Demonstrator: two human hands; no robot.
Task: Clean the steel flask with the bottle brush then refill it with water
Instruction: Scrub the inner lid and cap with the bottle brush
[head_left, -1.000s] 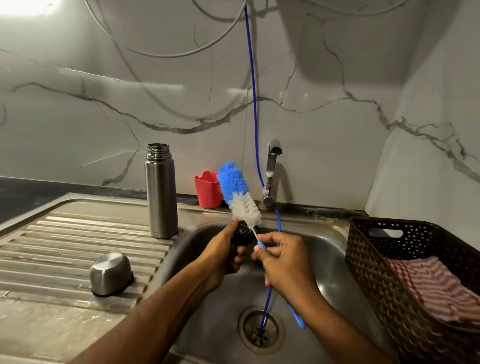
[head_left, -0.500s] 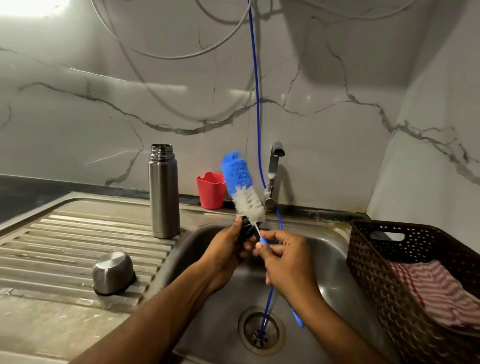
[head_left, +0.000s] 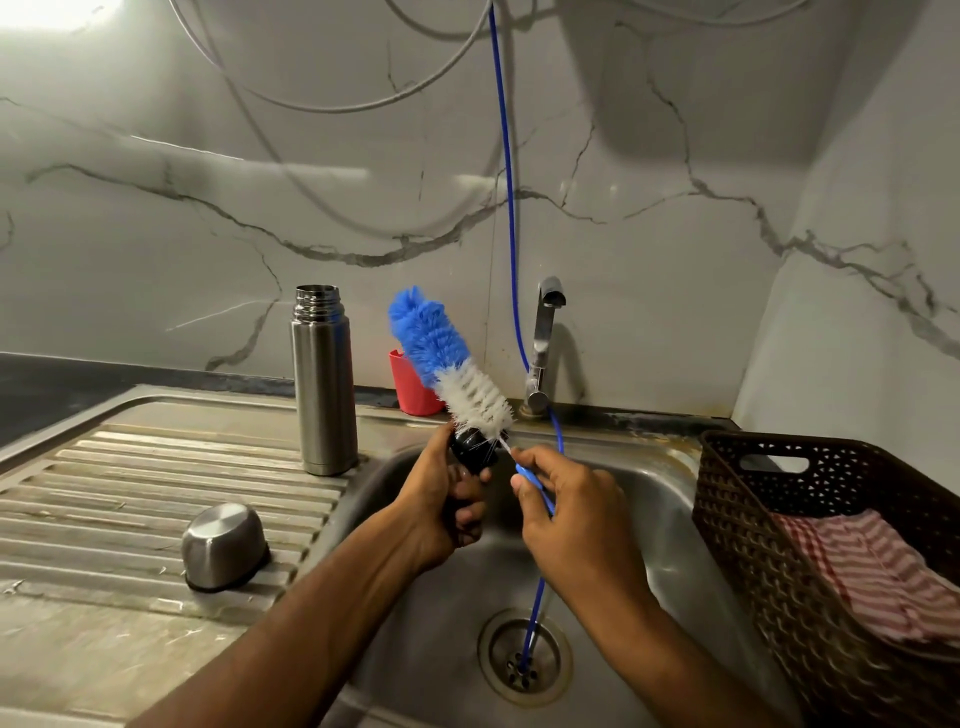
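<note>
Head view: we hold the bottle brush (head_left: 451, 364) over the sink (head_left: 644, 499), bristles tilted up-left. Our left hand (head_left: 449, 512) grips a black stopper (head_left: 474, 448) at the bristle base; our right hand (head_left: 571, 514) pinches the blue handle. The flask (head_left: 323, 384) stands upright, uncapped, on the counter (head_left: 130, 457) just beside the basin's left edge, its cap (head_left: 223, 545) nearer us. A basket (head_left: 810, 545) crowds the right rim.

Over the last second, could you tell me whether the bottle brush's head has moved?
Yes. The bottle brush head has risen and swung left toward the steel flask, now overlapping the red cup.
</note>
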